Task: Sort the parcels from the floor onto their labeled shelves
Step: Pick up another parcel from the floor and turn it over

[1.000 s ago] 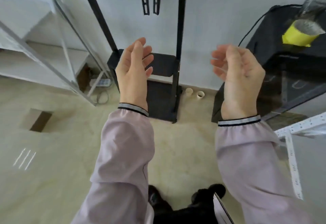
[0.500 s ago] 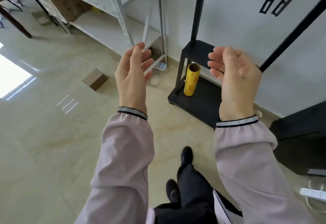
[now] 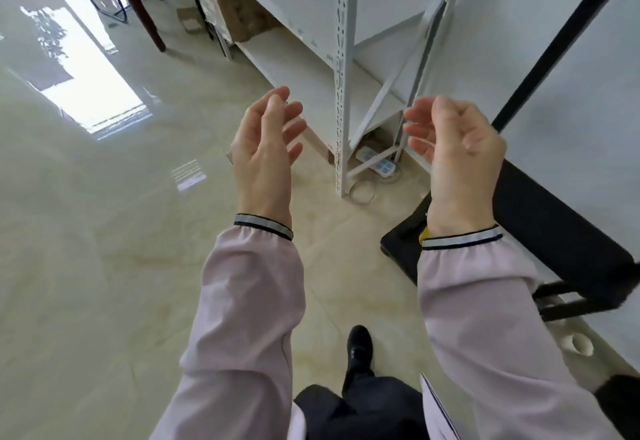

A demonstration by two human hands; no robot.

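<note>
Both my hands are raised in front of me, empty, with fingers loosely curled and apart. My left hand point(image 3: 266, 148) hovers over the glossy floor. My right hand point(image 3: 457, 152) is level with it, in front of the white metal shelf unit point(image 3: 341, 69). The unit's bottom white shelf point(image 3: 294, 69) is bare where it shows. A brown cardboard parcel point(image 3: 242, 13) sits further back in the shelving. A small parcel point(image 3: 188, 20) lies on the floor beyond it. The small brown box seen earlier is hidden behind my left hand.
A black low stand point(image 3: 540, 231) with a black post point(image 3: 561, 41) stands at right, a bit of yellow roll point(image 3: 424, 236) showing by my right wrist. A white power strip point(image 3: 377, 162) and cable lie under the shelf. A wooden table leg point(image 3: 142, 13) stands back left. My shoe point(image 3: 360, 346) is below.
The view has swung left: the black stand slid to the right edge and the white shelving came to the middle. Both hands stay raised and empty in the same pose.
</note>
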